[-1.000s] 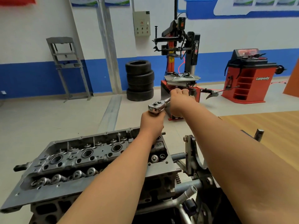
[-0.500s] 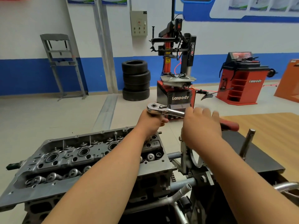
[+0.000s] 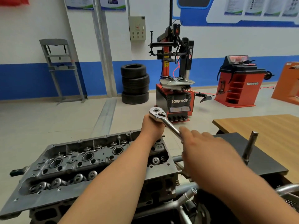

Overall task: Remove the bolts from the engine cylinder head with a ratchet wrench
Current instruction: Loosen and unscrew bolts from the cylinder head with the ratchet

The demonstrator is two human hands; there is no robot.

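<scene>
Above the far right end of the cylinder head [image 3: 80,160], the left hand [image 3: 152,126] is curled closed just beneath the head of the ratchet wrench [image 3: 159,116], holding it over that corner. Right of the cylinder head, the right hand [image 3: 208,152] lies over the wrench handle; blur prevents confirming whether its fingers are closed. Beyond the cylinder head stand stacked tyres [image 3: 135,84] and a tyre changer [image 3: 176,97].
</scene>
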